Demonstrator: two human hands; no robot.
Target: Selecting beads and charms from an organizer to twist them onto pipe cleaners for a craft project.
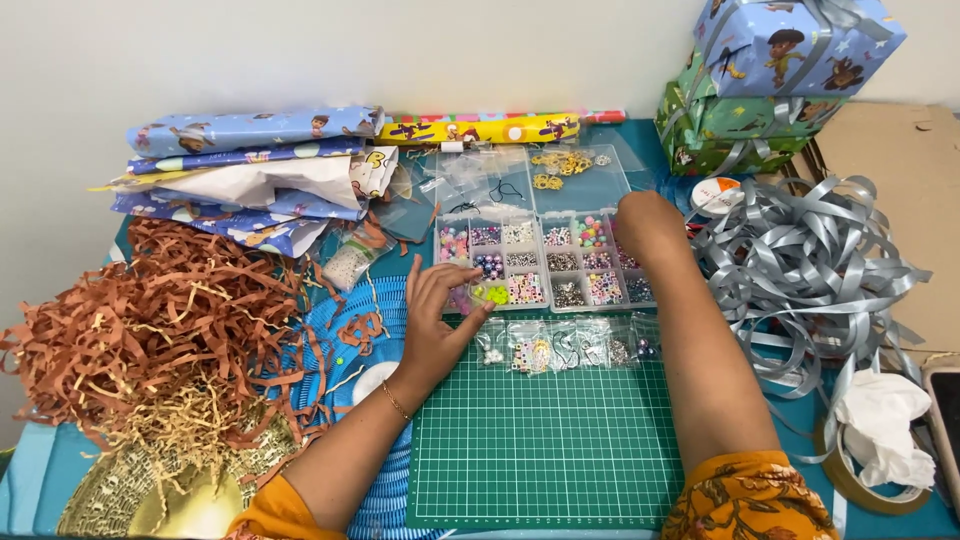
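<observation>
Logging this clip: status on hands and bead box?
Left hand open, fingertips at bead box front edge. Right hand over its right compartments, grip hidden. Small bead bags lie just in front.

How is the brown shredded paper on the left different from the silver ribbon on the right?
The brown shredded paper is made of thin, crinkled, matt strips; the silver ribbon has wider, smooth, shiny bands. The paper lies as a dense heap beside the left hand, partly over a blue round mat; the ribbon forms loose open loops past the right hand, below the wrapped gift boxes. Both are tangled piles on the table.
</observation>
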